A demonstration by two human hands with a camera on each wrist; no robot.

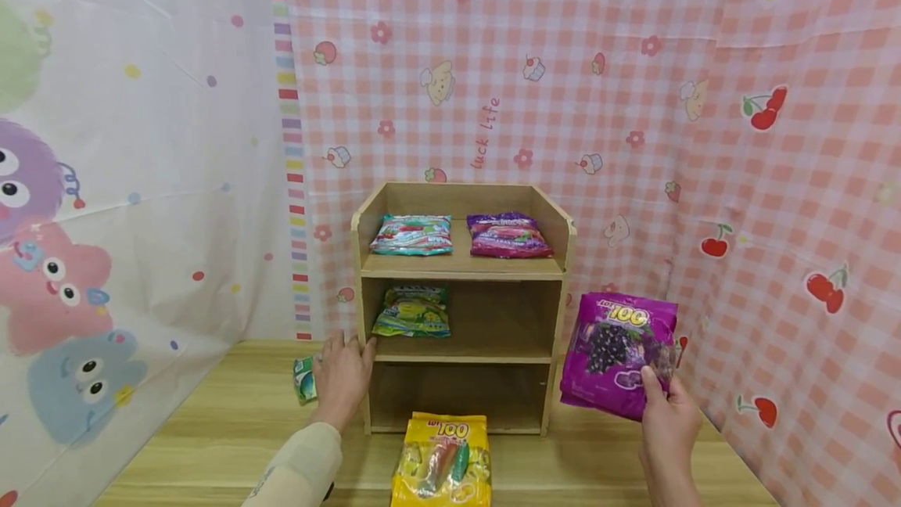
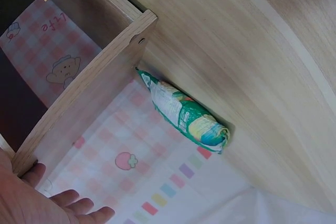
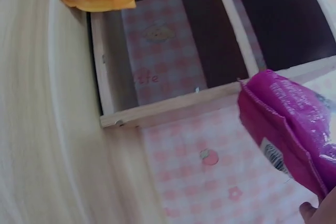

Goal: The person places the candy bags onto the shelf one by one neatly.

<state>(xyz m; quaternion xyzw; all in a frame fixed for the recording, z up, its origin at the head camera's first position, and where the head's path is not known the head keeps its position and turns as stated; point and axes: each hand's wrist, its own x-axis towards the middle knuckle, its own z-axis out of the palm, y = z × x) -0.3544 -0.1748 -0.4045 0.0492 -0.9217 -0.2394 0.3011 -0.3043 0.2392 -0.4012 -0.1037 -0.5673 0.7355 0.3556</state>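
Observation:
My right hand (image 1: 669,421) pinches a purple grape candy bag (image 1: 605,358) by its lower right corner, to the right of the shelf. The bag's front faces me in the head view; its back with a barcode shows in the right wrist view. My left hand (image 1: 342,374) is at the left side panel of the wooden shelf (image 1: 461,266), with loosely spread fingers (image 2: 65,198) beside the panel's edge. Just behind that hand, a green candy bag (image 2: 186,113) stands on the table, partly covered in the head view. A yellow candy bag (image 1: 442,460) is in front of the shelf.
On the top shelf level lie a white-and-teal candy bag (image 1: 411,235) and a purple-pink candy bag (image 1: 508,235). A green-yellow candy bag (image 1: 414,311) sits at the left of the middle level. Patterned cloth (image 1: 493,84) hangs behind and on both sides of the table (image 1: 211,444).

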